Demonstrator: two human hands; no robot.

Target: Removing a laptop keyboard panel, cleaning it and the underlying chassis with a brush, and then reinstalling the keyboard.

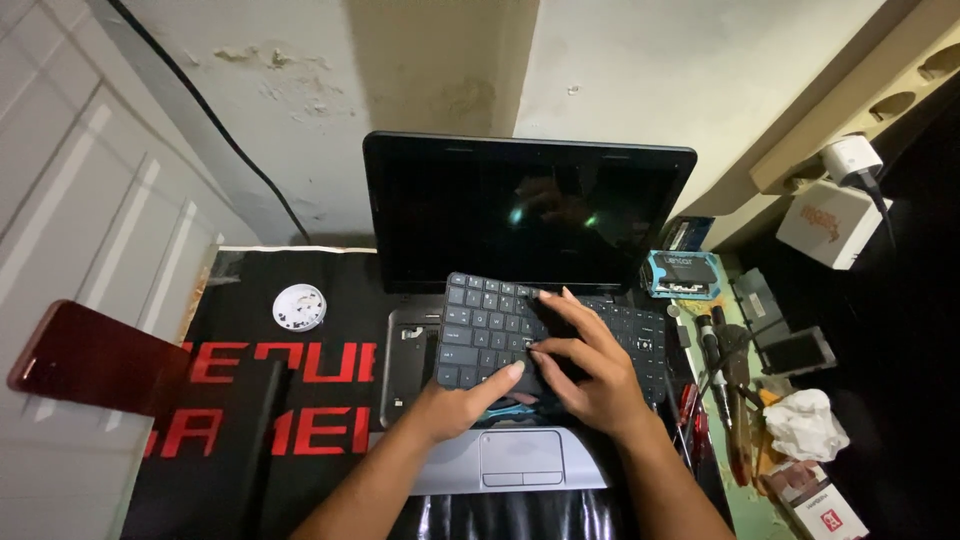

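Note:
An open black laptop (528, 215) with a dark screen stands on a black mat with red lettering (290, 380). Its black keyboard (478, 318) is lifted loose from the base and tilted up at the left. My left hand (455, 405) grips the keyboard's near edge, thumb on the keys. My right hand (585, 365) lies over the keyboard's right half, fingers pressing on the keys. Under the raised keyboard the open laptop base (408, 350) shows. The silver palm rest and touchpad (520, 458) lie below my hands.
A small round white dish (299, 307) sits on the mat at the left. A dark red phone (85, 358) lies at the far left. Screwdrivers and tools (720, 370), a blue box (682, 273), crumpled tissue (803, 423) and a white charger (832, 218) crowd the right side.

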